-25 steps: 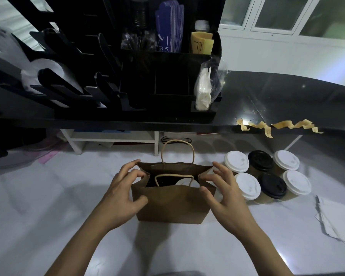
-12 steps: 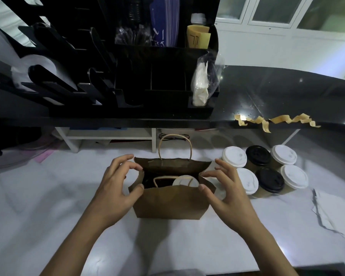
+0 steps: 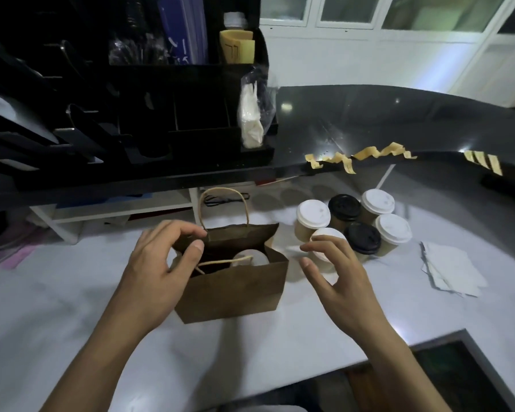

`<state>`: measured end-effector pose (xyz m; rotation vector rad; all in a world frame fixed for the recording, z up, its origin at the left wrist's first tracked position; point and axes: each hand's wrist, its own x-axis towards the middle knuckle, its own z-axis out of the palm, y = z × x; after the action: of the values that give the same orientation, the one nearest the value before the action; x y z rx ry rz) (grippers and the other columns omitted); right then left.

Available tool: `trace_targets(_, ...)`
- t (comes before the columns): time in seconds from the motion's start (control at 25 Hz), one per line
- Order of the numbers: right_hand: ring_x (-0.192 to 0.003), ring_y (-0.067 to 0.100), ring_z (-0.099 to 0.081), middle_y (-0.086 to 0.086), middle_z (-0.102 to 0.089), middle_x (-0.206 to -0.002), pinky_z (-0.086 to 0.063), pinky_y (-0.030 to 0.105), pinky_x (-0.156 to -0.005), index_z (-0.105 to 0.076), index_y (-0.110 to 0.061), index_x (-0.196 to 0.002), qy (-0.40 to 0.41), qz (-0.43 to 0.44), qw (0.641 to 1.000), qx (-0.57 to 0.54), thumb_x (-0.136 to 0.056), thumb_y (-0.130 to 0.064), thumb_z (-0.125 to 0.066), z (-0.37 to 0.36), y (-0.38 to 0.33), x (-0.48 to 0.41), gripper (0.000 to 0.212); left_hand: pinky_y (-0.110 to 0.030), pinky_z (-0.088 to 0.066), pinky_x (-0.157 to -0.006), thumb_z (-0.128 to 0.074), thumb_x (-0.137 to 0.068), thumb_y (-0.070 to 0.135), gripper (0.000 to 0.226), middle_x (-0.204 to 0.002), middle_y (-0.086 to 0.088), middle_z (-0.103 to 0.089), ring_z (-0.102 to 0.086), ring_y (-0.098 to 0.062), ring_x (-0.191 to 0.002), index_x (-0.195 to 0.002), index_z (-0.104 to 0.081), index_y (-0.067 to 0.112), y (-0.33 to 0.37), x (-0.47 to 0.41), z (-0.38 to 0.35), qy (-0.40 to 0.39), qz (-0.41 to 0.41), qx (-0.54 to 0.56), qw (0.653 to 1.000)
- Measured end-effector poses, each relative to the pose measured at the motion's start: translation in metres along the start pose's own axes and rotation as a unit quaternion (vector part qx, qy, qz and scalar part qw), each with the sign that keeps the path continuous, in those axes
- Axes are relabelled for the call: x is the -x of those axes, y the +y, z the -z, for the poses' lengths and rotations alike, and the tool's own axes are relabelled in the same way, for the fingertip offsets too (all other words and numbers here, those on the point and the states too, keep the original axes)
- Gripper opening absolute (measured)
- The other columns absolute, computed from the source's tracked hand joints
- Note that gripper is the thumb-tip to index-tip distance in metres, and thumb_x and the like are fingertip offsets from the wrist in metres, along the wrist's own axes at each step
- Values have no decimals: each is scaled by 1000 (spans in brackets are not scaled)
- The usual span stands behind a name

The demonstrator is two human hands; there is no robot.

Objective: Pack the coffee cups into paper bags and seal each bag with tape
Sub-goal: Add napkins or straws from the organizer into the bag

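A brown paper bag (image 3: 235, 288) stands open on the white counter, with a white-lidded cup (image 3: 252, 257) inside. My left hand (image 3: 158, 263) pinches the bag's left rim between thumb and fingers. My right hand (image 3: 336, 272) hovers just right of the bag, fingers spread and loosely curved, holding nothing. Behind it stands a cluster of several coffee cups (image 3: 354, 224) with white and black lids. Strips of tan tape (image 3: 360, 156) hang off the black shelf's edge, with more strips (image 3: 485, 160) further right.
A black organiser (image 3: 161, 108) with sleeves, napkins and a plastic bag sits on the raised black shelf (image 3: 369, 120) behind the bag. A stack of white paper (image 3: 452, 269) lies at the right. The counter's front edge (image 3: 428, 341) drops off at lower right.
My right hand has let go of the bag's right rim and moved away to the right. The left hand stays at the left rim. The camera view shifted slightly.
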<state>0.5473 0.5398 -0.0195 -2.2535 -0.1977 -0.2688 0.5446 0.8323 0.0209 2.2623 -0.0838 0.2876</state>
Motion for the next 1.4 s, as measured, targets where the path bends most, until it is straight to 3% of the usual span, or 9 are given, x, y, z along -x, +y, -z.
trace_targets(0.2, -123, 4, -54, -22, -54, -123, -40, 11, -93, -67, -35, -113, 9, -4, 1000, -12, -98, -35, -62, 21, 8, 4, 16, -13, -35, -76, -46, -98, 52, 21, -104, 31, -52, -45, 6, -108, -105, -61, 39, 39, 0, -3, 16, -37, -15, 999)
trace_targets(0.36, -119, 1, -54, -21, -55, -121, -37, 6, -90, -66, -35, -113, 23, -18, 999, -18, -98, -34, -62, 49, 20, 8, 16, -9, -35, -76, -44, -94, 45, 20, -106, 28, -54, -43, 7, -110, -104, -61, 39, 74, -3, -19, 7, -75, -39, 996)
trace_targets(0.6, -114, 5, -57, -22, -57, -117, -43, 13, -90, -65, -34, -114, 23, -38, 999, -8, -99, -35, -60, 95, 53, 19, 15, -14, -34, -80, -48, -96, 41, 15, -108, 31, -53, -42, 8, -111, -104, -60, 38, 116, -6, -67, -26, -116, -50, 992)
trace_targets(0.76, -115, 0, -55, -28, -54, -114, -40, 11, -92, -64, -38, -113, 32, -60, 998, -1, -99, -40, -58, 125, 75, 28, 15, -19, -38, -85, -47, -97, 42, 18, -113, 30, -52, -40, 7, -115, -106, -62, 36, 139, -8, -105, -71, -133, -33, 988)
trace_targets(1.04, -114, 2, -56, -22, -57, -116, -41, 13, -93, -64, -38, -114, 52, -116, 992, 4, -99, -41, -57, 171, 122, 48, 17, -3, -28, -88, -50, -94, 38, 15, -108, 28, -57, -44, 4, -111, -102, -62, 36, 175, -8, -182, -132, -159, -21, 978)
trace_targets(1.24, -113, -4, -55, -25, -57, -114, -39, 6, -88, -65, -39, -112, 59, -161, 985, 10, -99, -38, -59, 198, 158, 55, 14, -12, -38, -86, -50, -96, 38, 15, -104, 25, -58, -49, -4, -110, -102, -63, 36, 194, -11, -239, -174, -169, -4, 970)
trace_targets(1.4, -107, -2, -58, -23, -61, -109, -43, 13, -87, -67, -35, -108, 87, -188, 978, 17, -98, -33, -61, 209, 195, 55, 11, -13, -37, -89, -48, -95, 40, 17, -104, 28, -57, -50, -2, -108, -103, -63, 35, 202, -11, -281, -208, -181, 5, 961)
